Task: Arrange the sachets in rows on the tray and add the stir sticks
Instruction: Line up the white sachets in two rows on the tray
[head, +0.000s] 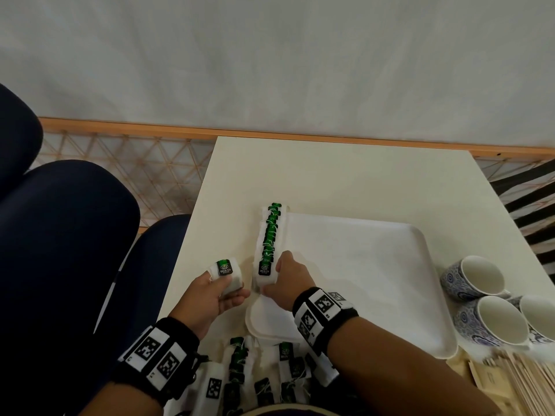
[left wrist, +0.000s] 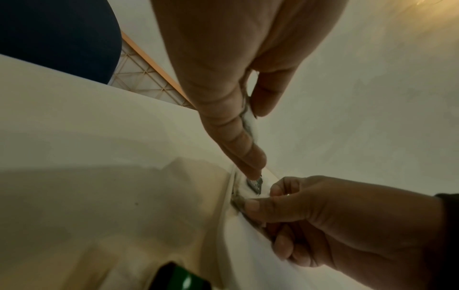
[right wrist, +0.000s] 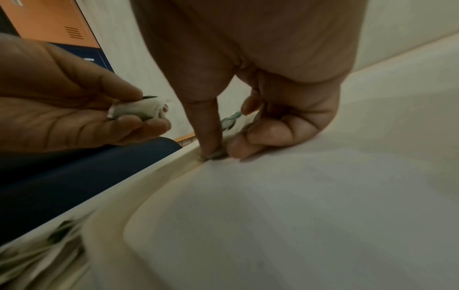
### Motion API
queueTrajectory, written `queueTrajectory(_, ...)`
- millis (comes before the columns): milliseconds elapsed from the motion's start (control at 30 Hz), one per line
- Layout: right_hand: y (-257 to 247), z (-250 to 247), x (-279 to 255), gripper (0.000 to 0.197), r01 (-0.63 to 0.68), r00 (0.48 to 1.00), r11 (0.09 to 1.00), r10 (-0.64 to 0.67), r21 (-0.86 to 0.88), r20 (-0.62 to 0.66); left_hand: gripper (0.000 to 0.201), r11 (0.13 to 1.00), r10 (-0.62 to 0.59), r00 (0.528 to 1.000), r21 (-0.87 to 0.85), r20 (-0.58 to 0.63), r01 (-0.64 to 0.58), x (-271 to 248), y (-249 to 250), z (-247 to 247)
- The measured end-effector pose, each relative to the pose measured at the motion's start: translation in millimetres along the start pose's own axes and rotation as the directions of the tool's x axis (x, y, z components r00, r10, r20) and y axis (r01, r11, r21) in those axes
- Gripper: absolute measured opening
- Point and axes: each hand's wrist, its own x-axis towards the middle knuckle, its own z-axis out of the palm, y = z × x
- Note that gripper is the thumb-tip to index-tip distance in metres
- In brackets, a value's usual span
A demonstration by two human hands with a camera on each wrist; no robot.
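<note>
While palm-up, left hand (head: 210, 295) pinches a green tea sachet (head: 225, 273) | right hand (head: 289, 277), knuckles up, pinches the sachet row's (head: 269, 235) nearest sachet at the tray (head: 375, 265) edge

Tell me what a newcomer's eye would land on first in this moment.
First, the row of green-tagged tea sachets overlapping along the white tray's left edge, with the right hand gripping the nearest one. Just left, the left hand holds another sachet above the table. Blue-patterned cups stand at the tray's right.
</note>
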Motion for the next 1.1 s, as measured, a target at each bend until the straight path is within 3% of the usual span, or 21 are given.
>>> queueTrajectory(167,-0.7,-0.9,-2.9,0.043,0.031,0.999,0.998,-0.029,0.063,-0.028,0.016,0.998,0.017,1.000,0.068,-0.003,-0.017,-1.5,-2.9,-2.5)
queueTrajectory(267,-3.7,0.4,-5.5,0.031,0.142,0.987,0.977,-0.128,0.157,-0.099,0.016,0.993,0.038,0.999,0.112,0.009,-0.039,-2.6,-2.9,-1.8)
queueTrajectory(400,-7.3,1.4,-10.5,0.023,0.265,0.962,0.931,-0.274,0.252,-0.001,0.015,0.985,0.088,0.996,0.144,0.021,-0.090,-5.0,-2.5,4.0)
queueTrajectory(500,-5.8,2.3,-11.2,0.015,0.309,0.951,0.917,-0.306,0.252,-0.050,0.024,0.976,0.110,0.993,0.184,0.044,-0.116,-4.5,-2.2,6.7)
queueTrajectory(667,-1.1,-3.1,-8.3,0.029,0.271,0.962,0.898,-0.253,0.348,-0.098,0.017,0.995,0.058,0.998,0.083,0.037,-0.061,-5.9,-0.1,7.9)
queueTrajectory(767,5.0,-8.0,-6.7,0.026,0.235,0.971,0.908,-0.205,0.348,-0.122,0.018,0.999,0.032,0.999,0.028,-0.034,-0.031,-2.2,-0.8,4.1)
queueTrajectory(867,14.2,-9.8,-3.2,0.026,0.154,0.982,0.940,-0.111,0.303,-0.156,0.016,0.995,0.067,0.986,0.086,-0.152,-0.055,3.1,-4.2,-2.4)
queueTrajectory(1100,19.0,-0.6,-7.1,0.027,0.043,0.998,0.985,-0.051,0.169,0.046,0.014,0.986,0.099,0.968,0.153,-0.232,-0.064,7.6,-4.5,-10.6)
